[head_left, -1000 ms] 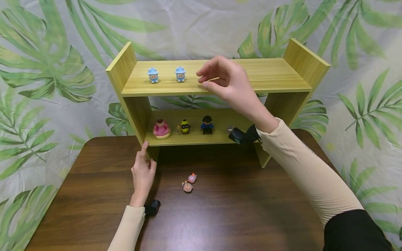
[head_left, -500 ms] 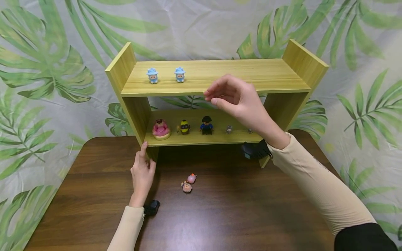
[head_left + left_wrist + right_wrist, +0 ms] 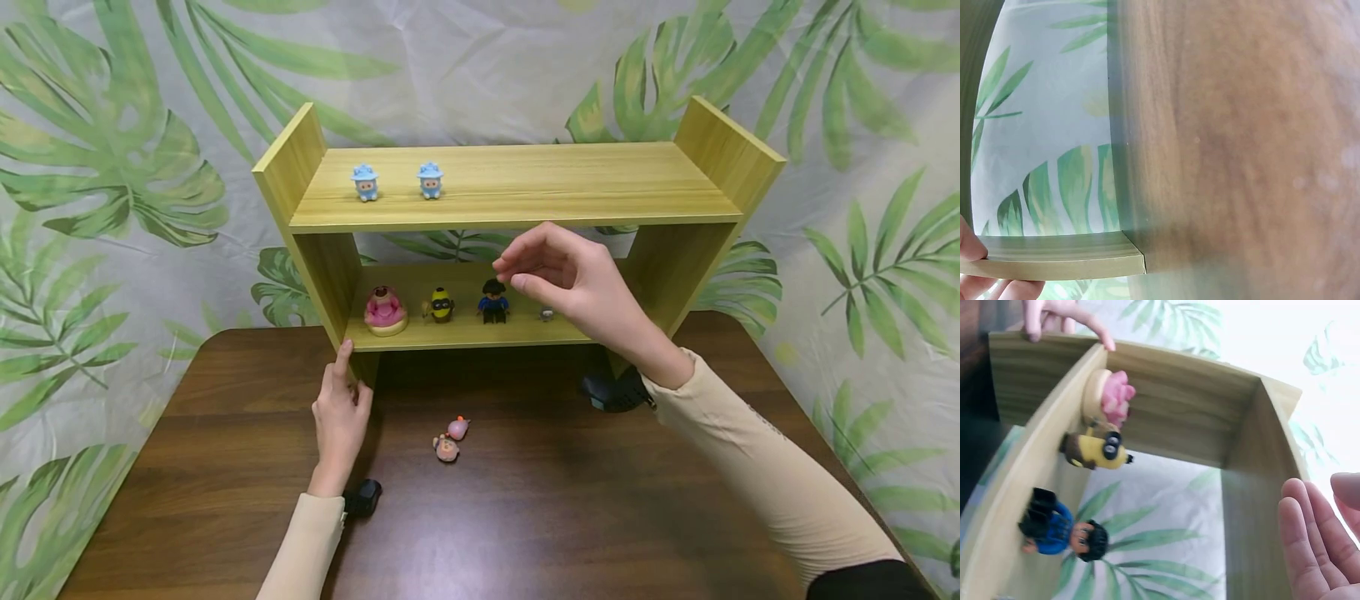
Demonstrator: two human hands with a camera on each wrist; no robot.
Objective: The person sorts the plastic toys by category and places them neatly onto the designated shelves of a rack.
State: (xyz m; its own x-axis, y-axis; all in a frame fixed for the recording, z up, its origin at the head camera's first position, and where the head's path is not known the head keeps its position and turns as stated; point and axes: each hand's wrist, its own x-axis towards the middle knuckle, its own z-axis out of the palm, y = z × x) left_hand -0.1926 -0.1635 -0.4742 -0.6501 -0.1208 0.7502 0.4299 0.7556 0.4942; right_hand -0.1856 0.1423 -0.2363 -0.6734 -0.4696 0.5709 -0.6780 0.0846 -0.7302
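My left hand (image 3: 341, 417) grips the lower left side panel of the wooden shelf (image 3: 525, 221). In the left wrist view the thumb (image 3: 969, 244) and fingers lie on either side of the panel's edge (image 3: 1054, 265). Loosely curved and holding nothing, my right hand (image 3: 573, 287) hovers before the lower board. Left of it on that board stand a figure in blue with a black hat (image 3: 493, 302), a yellow goggled figure (image 3: 441, 306) and a pink bear figure (image 3: 385, 310). A small grey figure (image 3: 546, 314) is partly hidden by the hand.
Two blue-hatted figures (image 3: 431, 181) stand on the top board's left half. On the brown table (image 3: 525, 508) below lie a pink round figure (image 3: 458, 427) and a peach-coloured figure (image 3: 446, 449). A leaf-patterned cloth (image 3: 480, 67) hangs behind the shelf.
My right hand has come down from the front of the top board to the lower board, nothing in it throughout. My left hand has kept its place on the shelf.
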